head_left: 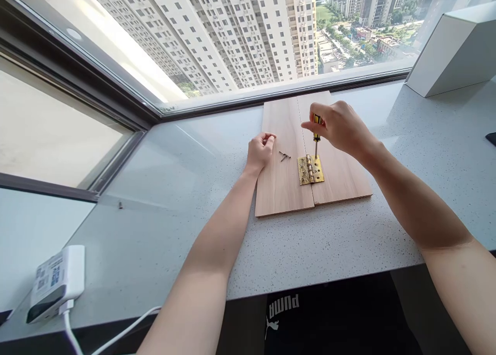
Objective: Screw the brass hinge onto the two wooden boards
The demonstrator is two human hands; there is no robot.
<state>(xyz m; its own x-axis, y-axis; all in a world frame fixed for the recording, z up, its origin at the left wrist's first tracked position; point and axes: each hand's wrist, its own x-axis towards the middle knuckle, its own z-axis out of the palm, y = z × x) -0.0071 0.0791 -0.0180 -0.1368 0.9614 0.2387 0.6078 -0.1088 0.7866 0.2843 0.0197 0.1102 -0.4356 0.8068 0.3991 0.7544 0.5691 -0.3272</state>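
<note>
Right hand: fingers grasping screwdriver, tip at hinge's right leaf.
Hinge: on wooden boards, below those fingers.
Left hand: curled, left of hinge; contents cannot be told.

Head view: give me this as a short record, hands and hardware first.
right hand: grips yellow-and-black screwdriver, tip at hinge's right leaf
left hand: fingers curled, at left board's outer edge
brass hinge: spans seam between two wooden boards
loose screws: on left board; count unclear
support: speckled countertop beside window
</note>
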